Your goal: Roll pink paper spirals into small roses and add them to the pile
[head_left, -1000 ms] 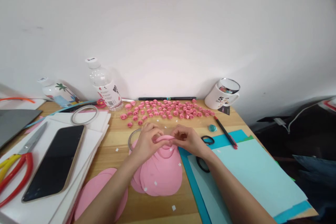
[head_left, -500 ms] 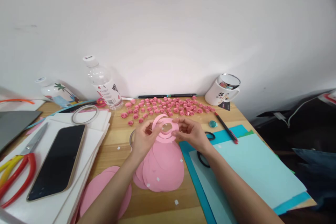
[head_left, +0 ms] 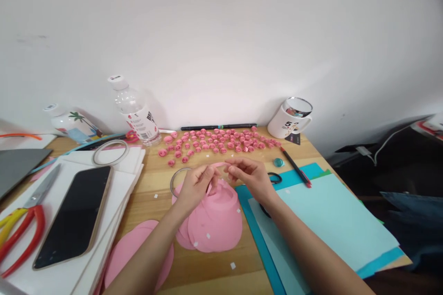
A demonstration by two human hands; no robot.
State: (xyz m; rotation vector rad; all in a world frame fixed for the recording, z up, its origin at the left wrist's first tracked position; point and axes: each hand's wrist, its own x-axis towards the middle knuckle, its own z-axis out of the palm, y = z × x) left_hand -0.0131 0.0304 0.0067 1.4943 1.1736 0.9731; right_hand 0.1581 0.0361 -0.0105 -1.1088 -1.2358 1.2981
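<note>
A cut strip of pink paper (head_left: pixel 218 164) curves between my two hands, and its wider coil seems to hang down over the pink paper circles (head_left: pixel 214 230). My left hand (head_left: pixel 198 184) has its fingers and thumb closed on the strip's left side. On the other side, my right hand (head_left: pixel 249 177) pinches the strip between thumb and fingertips; its exact end is hidden. Several small rolled pink paper roses (head_left: pixel 221 140) lie beyond my hands. A grey metal ring (head_left: pixel 177 177) shows beside my left hand, partly covered by the circles.
On the left, a phone (head_left: pixel 74 214) and red-yellow scissors (head_left: pixel 32 221) lie on white sheets. A plastic bottle (head_left: pixel 140 120) and a mug (head_left: pixel 289 120) stand by the wall. Light blue paper (head_left: pixel 325 221), a red-black pen (head_left: pixel 296 167) and a teal roll (head_left: pixel 278 162) lie right.
The flat pink spiral has been pulled apart into a looser strip, its coil now hanging lower. My hands have moved slightly apart, with my left hand turned inward.
</note>
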